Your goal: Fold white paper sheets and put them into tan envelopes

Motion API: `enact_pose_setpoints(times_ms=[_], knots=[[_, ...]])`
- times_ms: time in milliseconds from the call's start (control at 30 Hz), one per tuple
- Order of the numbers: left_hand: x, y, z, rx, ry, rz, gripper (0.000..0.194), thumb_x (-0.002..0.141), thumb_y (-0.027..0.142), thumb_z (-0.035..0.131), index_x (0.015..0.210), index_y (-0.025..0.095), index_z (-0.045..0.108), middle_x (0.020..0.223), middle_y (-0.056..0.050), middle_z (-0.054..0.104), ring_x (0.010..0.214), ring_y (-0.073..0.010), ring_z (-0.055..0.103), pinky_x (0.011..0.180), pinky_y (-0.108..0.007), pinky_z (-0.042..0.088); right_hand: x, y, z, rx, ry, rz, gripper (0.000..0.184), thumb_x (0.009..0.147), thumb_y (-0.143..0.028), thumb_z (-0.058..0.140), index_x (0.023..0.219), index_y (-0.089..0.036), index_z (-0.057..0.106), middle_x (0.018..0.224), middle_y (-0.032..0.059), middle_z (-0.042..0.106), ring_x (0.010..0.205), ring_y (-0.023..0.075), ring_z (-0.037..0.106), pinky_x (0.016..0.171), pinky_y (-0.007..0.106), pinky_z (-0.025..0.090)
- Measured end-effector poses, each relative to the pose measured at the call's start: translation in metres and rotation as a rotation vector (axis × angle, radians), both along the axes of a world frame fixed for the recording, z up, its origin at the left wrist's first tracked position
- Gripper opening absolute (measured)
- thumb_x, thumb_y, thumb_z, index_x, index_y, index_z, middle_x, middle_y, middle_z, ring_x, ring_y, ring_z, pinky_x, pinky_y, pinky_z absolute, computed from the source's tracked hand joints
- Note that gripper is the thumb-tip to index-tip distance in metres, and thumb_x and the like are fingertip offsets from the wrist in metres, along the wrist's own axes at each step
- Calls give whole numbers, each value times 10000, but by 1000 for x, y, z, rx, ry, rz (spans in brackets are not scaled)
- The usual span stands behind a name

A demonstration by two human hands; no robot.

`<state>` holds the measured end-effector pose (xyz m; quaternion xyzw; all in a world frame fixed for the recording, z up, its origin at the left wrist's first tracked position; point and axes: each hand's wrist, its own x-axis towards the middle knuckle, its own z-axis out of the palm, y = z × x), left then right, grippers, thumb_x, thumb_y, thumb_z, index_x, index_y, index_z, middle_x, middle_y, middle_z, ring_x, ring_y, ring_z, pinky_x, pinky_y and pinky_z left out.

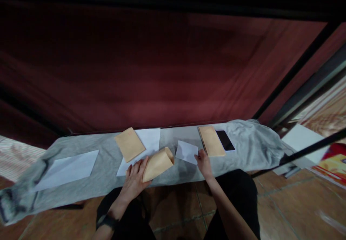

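Through the head view, I see the left hand (136, 177) clamped on a brown envelope (159, 163) above the cloth-covered desk (245, 142), its mouth gaping rightward. I have the right hand (204, 162) pinching a small white paper (186, 151) by its corner, just beside that mouth and apart from it, near more envelopes (213, 142) and a phone (225, 140).

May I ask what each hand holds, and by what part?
Left hand: brown envelope, by the end opposite its opening. Right hand: white slip, by its right edge.
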<state>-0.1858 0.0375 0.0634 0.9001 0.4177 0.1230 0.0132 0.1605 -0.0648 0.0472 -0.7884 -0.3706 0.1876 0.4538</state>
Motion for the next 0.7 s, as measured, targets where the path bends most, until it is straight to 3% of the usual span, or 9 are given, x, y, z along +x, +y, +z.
enact_pose_setpoints(times_ms=[133, 233, 400, 700], knots=[[2, -3, -1, -28, -18, 8, 1032, 743, 281, 668, 1583, 273, 69, 1421, -126, 483, 1351, -328, 440, 1148, -532, 265, 9, -9, 19, 224, 188, 14, 382, 854, -532, 512, 1027, -196, 570, 818, 34, 640, 642, 165, 553, 536, 263, 455], [6, -4, -1, -28, -42, -2, 1036, 744, 289, 669, 1585, 265, 64, 1414, -128, 487, 1344, -333, 445, 1149, -542, 265, 8, -13, 29, 343, 349, 59, 451, 802, -559, 604, 1051, -183, 618, 784, 27, 646, 606, 153, 520, 493, 247, 425], [10, -5, 1, 12, -59, -29, 1031, 752, 289, 666, 1583, 262, 57, 1428, -135, 470, 1343, -332, 443, 1148, -541, 267, 5, -21, 32, 185, 206, 189, 366, 847, -545, 539, 892, -205, 664, 648, 7, 609, 564, 161, 516, 512, 265, 424], [10, -8, 0, 31, -34, -57, 1077, 733, 272, 703, 1582, 255, 40, 1399, -140, 483, 1323, -327, 457, 1164, -567, 209, 27, -26, 44, 94, 27, 397, 222, 865, -360, 514, 778, -219, 660, 729, 23, 684, 692, 189, 608, 659, 281, 457]])
